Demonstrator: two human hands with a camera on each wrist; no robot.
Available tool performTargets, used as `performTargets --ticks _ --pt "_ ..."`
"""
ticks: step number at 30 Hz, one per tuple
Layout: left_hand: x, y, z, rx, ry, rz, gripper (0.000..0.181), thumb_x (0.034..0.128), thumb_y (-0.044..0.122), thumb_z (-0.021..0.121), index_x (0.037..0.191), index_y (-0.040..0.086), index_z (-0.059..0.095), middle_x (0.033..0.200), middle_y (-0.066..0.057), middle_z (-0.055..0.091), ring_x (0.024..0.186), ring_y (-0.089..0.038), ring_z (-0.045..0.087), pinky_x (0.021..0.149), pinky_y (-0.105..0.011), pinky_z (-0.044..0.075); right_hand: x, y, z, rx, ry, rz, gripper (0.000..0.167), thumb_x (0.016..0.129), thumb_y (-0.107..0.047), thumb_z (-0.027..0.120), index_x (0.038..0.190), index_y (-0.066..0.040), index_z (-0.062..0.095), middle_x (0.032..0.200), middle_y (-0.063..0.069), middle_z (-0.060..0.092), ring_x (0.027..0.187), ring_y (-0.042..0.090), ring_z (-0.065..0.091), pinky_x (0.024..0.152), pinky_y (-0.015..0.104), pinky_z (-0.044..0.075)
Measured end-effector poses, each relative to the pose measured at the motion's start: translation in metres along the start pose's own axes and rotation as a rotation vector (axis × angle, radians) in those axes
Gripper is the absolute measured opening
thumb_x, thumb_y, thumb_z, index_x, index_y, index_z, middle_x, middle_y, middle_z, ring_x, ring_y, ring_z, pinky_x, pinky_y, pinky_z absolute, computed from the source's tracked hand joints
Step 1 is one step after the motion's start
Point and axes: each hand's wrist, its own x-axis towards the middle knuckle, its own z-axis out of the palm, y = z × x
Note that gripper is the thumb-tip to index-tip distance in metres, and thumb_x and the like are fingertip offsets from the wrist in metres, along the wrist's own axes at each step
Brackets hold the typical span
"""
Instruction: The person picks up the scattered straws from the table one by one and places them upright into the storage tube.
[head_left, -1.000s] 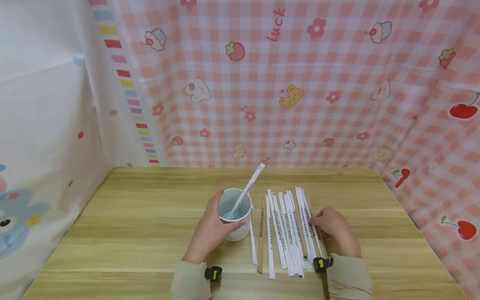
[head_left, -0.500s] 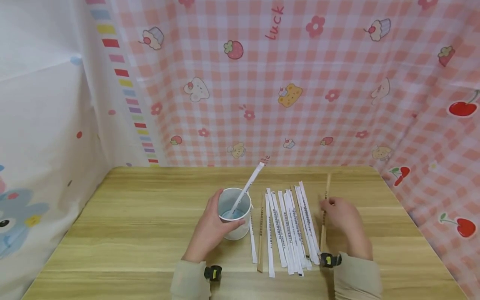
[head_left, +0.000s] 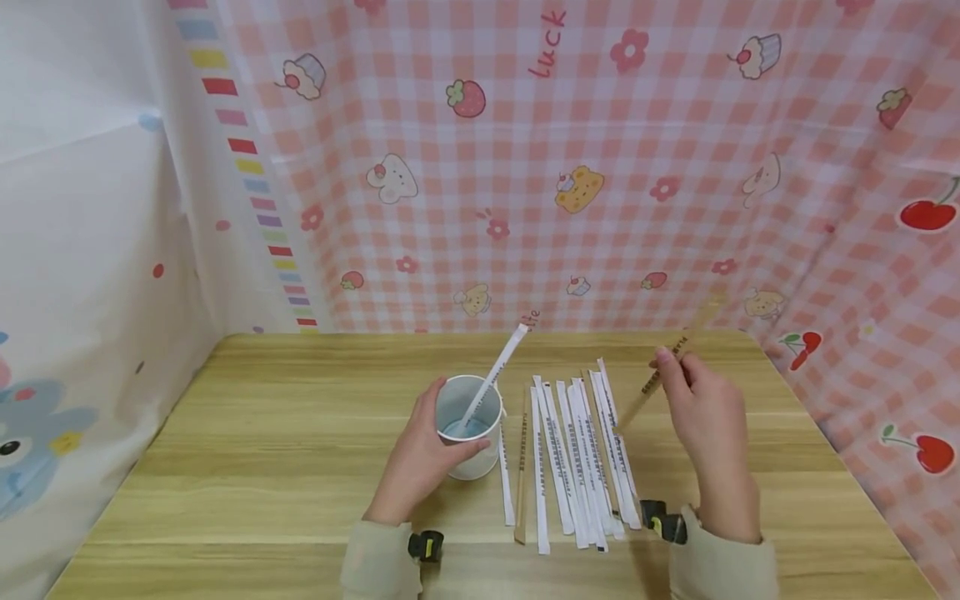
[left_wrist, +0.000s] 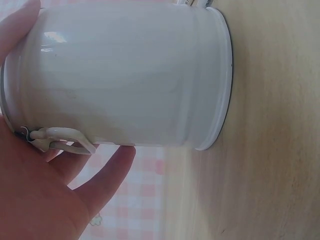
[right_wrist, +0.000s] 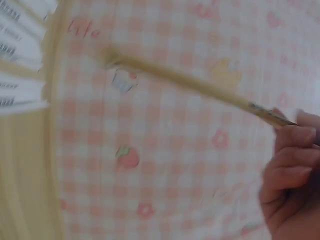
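Note:
A white bucket-like cup (head_left: 474,462) stands on the table, and my left hand (head_left: 422,458) grips it around its near left side. One white-wrapped straw (head_left: 497,367) leans inside it, its top sticking out past the rim. In the left wrist view, fingers lie along the white wall (left_wrist: 110,75) beside a small handle lug (left_wrist: 62,135). My right hand (head_left: 708,425) pinches a brown-wrapped straw (head_left: 663,371) in the air, tilted up to the right. The right wrist view shows that straw (right_wrist: 185,82) reaching out from the curled fingers, its far end blurred.
Several white-wrapped straws (head_left: 577,467) lie side by side on the wooden table (head_left: 262,467) between the cup and my right hand. Among them, a brown-wrapped straw (head_left: 522,483) lies right of the cup. A pink checked cloth (head_left: 480,167) hangs behind the table.
My right hand has taken the brown straw from the right side of the row, lifted it up and to the right, and tilted it. The left hand and cup have stayed put.

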Motion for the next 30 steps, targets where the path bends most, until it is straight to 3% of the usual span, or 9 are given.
performTargets --ticks 3,5,10,16,20,30 --pt "0.000 0.000 0.000 0.004 0.005 0.002 0.102 0.0561 0.060 0.073 0.139 0.026 0.024 0.127 0.004 0.040 0.109 -0.023 0.047 0.086 -0.046 0.041 -0.003 -0.016 0.003 0.155 0.176 -0.059 0.035 0.092 -0.036 0.046 0.074 -0.011 0.063 0.054 -0.001 0.050 0.045 0.014 0.043 0.043 0.022 0.033" --pt "0.000 0.001 0.000 0.003 0.006 0.002 0.101 0.0567 0.058 0.074 0.138 0.026 0.024 0.127 0.004 0.040 0.109 -0.023 0.047 0.086 -0.045 0.041 -0.005 -0.028 0.006 0.284 0.249 -0.130 0.027 0.091 -0.025 0.050 0.078 -0.008 0.066 0.057 -0.001 0.055 0.046 0.009 0.047 0.043 0.017 0.035" --pt "-0.001 0.002 -0.001 0.006 0.001 0.000 0.101 0.0567 0.059 0.074 0.138 0.026 0.024 0.127 0.004 0.040 0.109 -0.023 0.047 0.086 -0.046 0.040 -0.013 -0.053 0.009 0.466 0.266 -0.301 0.013 0.087 -0.005 0.056 0.094 -0.002 0.066 0.069 0.001 0.062 0.050 0.004 0.049 0.041 0.014 0.037" --pt "-0.001 0.002 -0.001 0.023 0.002 0.009 0.100 0.0594 0.054 0.075 0.139 0.024 0.023 0.129 0.001 0.039 0.109 -0.024 0.047 0.086 -0.045 0.041 -0.022 -0.070 0.020 0.599 0.242 -0.557 0.020 0.081 0.009 0.058 0.099 0.004 0.064 0.077 0.009 0.066 0.055 0.006 0.054 0.041 0.014 0.038" --pt "-0.001 0.002 -0.001 0.024 0.002 0.014 0.100 0.0596 0.054 0.075 0.139 0.024 0.023 0.129 0.001 0.039 0.109 -0.025 0.047 0.085 -0.045 0.041 -0.028 -0.079 0.028 0.603 0.186 -0.633 0.020 0.080 0.007 0.060 0.100 0.004 0.064 0.078 0.006 0.067 0.058 0.007 0.057 0.043 0.012 0.038" --pt "-0.002 0.000 -0.001 0.028 0.011 0.023 0.099 0.0609 0.052 0.075 0.139 0.022 0.023 0.129 0.001 0.039 0.108 -0.024 0.047 0.086 -0.044 0.041 -0.032 -0.089 0.049 0.469 0.117 -0.583 0.018 0.077 0.001 0.065 0.094 -0.008 0.066 0.061 -0.009 0.055 0.048 -0.001 0.045 0.043 0.011 0.037"
